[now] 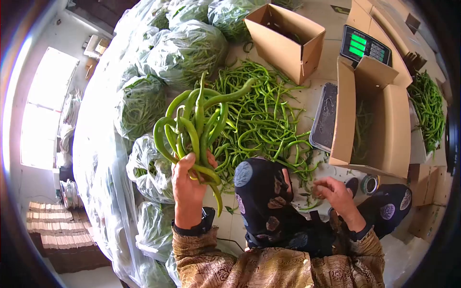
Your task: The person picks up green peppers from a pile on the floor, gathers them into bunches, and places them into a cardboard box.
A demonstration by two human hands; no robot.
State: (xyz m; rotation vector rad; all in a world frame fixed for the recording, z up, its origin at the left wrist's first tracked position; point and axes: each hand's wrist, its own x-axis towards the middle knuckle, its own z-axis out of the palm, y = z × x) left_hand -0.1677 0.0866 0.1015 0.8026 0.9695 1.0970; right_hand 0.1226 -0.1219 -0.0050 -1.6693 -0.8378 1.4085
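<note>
A bunch of long, curled green peppers (194, 127) is in my left hand (188, 180), its fingers wrapped round the lower ends while the tips fan upward. My right hand (332, 193) hangs near my knees with its fingers bent and a gap between thumb and fingers; I see nothing in it. Beyond my knees a large loose pile of green peppers (269, 115) covers the floor. To its right, an open cardboard box (393, 129) holds some peppers at the bottom.
Clear plastic bags of green produce (185, 53) line the left side. Another open carton (283, 43) stands behind the pile. A scale display (365, 45) glows green behind the right box, with a dark tray (325, 117) beside it. More peppers (426, 110) lie far right.
</note>
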